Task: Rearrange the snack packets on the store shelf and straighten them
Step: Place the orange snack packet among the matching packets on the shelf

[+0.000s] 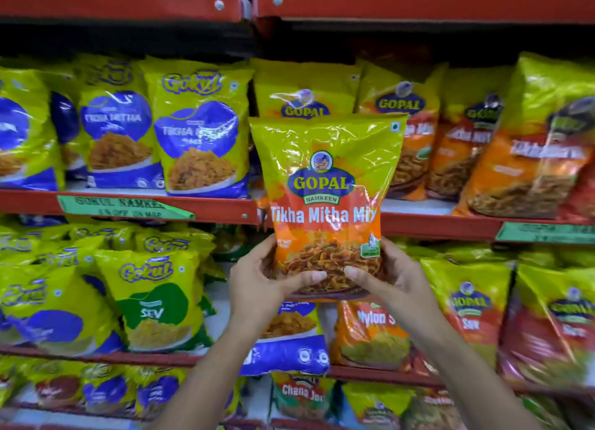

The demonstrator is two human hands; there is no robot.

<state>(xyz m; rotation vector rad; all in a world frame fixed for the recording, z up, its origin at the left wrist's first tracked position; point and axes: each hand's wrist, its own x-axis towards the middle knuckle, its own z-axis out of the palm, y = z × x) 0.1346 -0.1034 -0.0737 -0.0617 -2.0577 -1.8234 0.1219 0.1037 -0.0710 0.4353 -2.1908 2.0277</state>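
While I watch through the head camera, both hands hold one snack packet, the Gopal packet, upright at the centre of the frame, in front of the red shelf edge that runs across the middle. My left hand grips its lower left corner and my right hand its lower right corner; the fingers of each hand curl round the bottom, thumbs pressed flat on the front face, tips nearly meeting. The packet is glossy, yellow-green at the top and orange below, with a green oval logo reading GOPAL NAMKEEN, white letters reading Tikha Mitha Mix, and a picture of fried mix at the bottom. Its top seam is flat and the film is creased with glare.

Behind it, at the upper right, a row of matching Gopal packets stands on the shelf, leaning somewhat. At the upper left stand Gokul packets, yellow-green with blue panels. On the lower left a Gokul Sev packet with a green panel leans among others. A green price label sits on the shelf edge at left.
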